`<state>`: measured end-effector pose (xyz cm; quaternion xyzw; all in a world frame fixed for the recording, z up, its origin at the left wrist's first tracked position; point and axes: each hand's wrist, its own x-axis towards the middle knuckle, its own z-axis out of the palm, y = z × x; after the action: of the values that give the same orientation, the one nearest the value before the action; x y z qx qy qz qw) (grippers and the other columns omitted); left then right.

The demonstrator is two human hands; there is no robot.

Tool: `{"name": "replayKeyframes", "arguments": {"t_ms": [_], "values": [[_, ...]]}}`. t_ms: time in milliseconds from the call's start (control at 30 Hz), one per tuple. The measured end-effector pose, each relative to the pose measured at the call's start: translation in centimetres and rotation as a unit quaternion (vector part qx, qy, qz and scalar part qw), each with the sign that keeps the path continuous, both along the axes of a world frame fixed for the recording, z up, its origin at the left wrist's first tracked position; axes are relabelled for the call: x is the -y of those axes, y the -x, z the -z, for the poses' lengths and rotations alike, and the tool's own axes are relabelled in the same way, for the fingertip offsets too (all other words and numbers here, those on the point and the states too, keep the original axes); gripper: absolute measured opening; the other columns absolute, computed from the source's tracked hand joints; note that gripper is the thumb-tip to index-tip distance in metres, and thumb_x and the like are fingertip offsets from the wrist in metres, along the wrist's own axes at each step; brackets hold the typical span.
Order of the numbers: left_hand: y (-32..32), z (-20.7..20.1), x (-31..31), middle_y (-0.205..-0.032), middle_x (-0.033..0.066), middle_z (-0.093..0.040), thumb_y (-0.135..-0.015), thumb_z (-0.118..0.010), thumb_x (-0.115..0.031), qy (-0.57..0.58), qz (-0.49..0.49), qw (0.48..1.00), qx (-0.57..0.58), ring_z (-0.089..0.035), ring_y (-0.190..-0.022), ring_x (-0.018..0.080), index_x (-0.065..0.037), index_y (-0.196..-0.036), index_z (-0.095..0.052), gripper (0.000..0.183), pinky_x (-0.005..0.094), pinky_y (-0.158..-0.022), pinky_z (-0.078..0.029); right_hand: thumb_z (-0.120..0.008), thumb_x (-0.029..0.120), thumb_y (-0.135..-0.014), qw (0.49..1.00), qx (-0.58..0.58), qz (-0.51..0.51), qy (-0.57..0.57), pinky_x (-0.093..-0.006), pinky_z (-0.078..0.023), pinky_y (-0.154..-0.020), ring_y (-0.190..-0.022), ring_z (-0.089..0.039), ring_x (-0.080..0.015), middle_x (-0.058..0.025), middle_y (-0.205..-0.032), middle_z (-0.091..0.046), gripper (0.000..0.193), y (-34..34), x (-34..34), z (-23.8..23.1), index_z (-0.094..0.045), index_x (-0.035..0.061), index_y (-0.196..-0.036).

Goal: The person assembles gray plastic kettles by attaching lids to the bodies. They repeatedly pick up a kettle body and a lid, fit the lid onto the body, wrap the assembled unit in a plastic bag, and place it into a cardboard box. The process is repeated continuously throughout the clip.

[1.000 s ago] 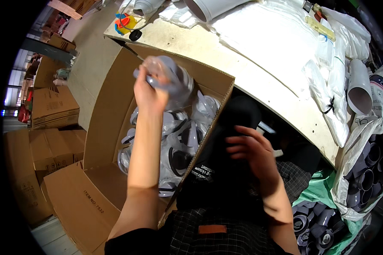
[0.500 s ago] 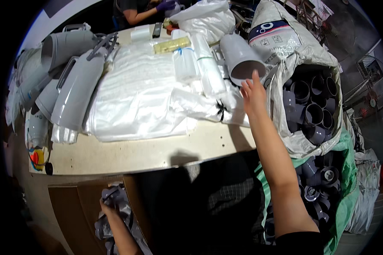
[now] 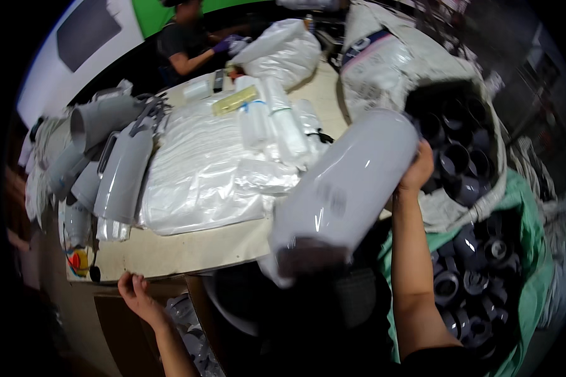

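Note:
My right hand (image 3: 416,168) grips a large, light grey plastic jug shell (image 3: 352,182) by its far end. The shell is tilted over the table's front edge, with its dark open mouth toward me; most of my fingers are hidden at its edge. My left hand (image 3: 141,300) is raised above the left side of a cardboard box (image 3: 122,327), near the table's front edge. Its fingers are loosely bent and apart, with nothing in them. Inside the box lie several small grey plastic parts (image 3: 192,327), some with a clear-wrap sheen.
Stacked clear plastic bags (image 3: 195,176) cover the table (image 3: 170,254). More grey shells (image 3: 129,169) stand at its left. On the right, a white woven sack (image 3: 493,182) and a green sack (image 3: 531,251) hold dark grey parts. Another person (image 3: 185,47) works at the far side.
My right hand has taken hold of the jug shell and brought it nearer to me. My left hand has let go of the grey parts in the box and risen. The view has shifted.

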<state>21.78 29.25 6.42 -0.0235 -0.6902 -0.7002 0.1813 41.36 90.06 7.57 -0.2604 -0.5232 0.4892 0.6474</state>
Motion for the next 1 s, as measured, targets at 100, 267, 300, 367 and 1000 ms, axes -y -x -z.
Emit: {"name": "replayKeyframes", "arguments": {"t_ms": [100,267,300,367,1000], "values": [[-1.3,-3.5,-8.8,-0.112,0.0065,-0.059,-0.104,-0.055,-0.015,-0.007,0.219,0.975,-0.042,-0.057,-0.105,0.0137,-0.002,-0.126,-0.056,0.026,0.0251,-0.090,-0.046,-0.052,0.031,-0.104,0.967,0.227,-0.061,-0.102,-0.0317,-0.049,-0.069,-0.075,-0.054,-0.0125,-0.0018,-0.085,-0.061,0.029,-1.3,2.7,1.2,-0.062,0.0069,-0.092],[-4.6,-0.9,-22.3,-0.134,0.0162,-0.059,-0.105,-0.050,-0.026,0.193,0.388,0.900,-0.045,-0.058,-0.124,0.0275,-0.001,-0.140,-0.052,0.043,0.0401,-0.106,-0.045,-0.054,0.037,-0.104,0.846,-0.055,-0.365,0.385,-0.0337,-0.057,-0.083,-0.092,-0.070,-0.0210,-0.0129,-0.106,-0.072,0.046,0.1,14.8,5.8,-0.067,-0.0054,-0.119],[-5.2,0.7,-24.1,-0.137,0.0174,-0.059,-0.105,-0.049,-0.028,0.222,0.438,0.871,-0.021,-0.058,-0.125,0.0300,-0.001,-0.142,-0.052,0.046,0.0431,-0.108,-0.045,-0.053,0.041,-0.105,0.838,-0.076,-0.361,0.401,-0.0341,-0.057,-0.086,-0.094,-0.070,-0.0221,-0.0141,-0.110,-0.071,0.050,0.1,15.7,6.7,-0.066,-0.0050,-0.120],[-6.1,2.6,-23.6,-0.137,0.0169,-0.059,-0.105,-0.050,-0.029,0.255,0.515,0.816,0.063,-0.058,-0.126,0.0297,-0.001,-0.141,-0.052,0.046,0.0431,-0.108,-0.045,-0.053,0.047,-0.104,0.805,-0.038,-0.384,0.450,-0.0339,-0.055,-0.090,-0.100,-0.069,-0.0226,-0.0139,-0.114,-0.070,0.056,0.0,16.2,5.8,-0.066,-0.0052,-0.122],[-6.3,2.9,-10.4,-0.141,0.0103,-0.060,-0.105,-0.051,-0.041,-0.218,0.266,0.884,0.318,-0.057,-0.128,0.0267,-0.004,-0.140,-0.054,0.050,0.0443,-0.112,-0.042,-0.087,0.041,-0.073,0.840,0.445,0.308,0.041,-0.0491,-0.036,-0.110,-0.122,-0.048,-0.0428,-0.0237,-0.132,-0.050,0.088,-3.9,-9.2,3.4,-0.042,-0.0009,-0.136]]}}
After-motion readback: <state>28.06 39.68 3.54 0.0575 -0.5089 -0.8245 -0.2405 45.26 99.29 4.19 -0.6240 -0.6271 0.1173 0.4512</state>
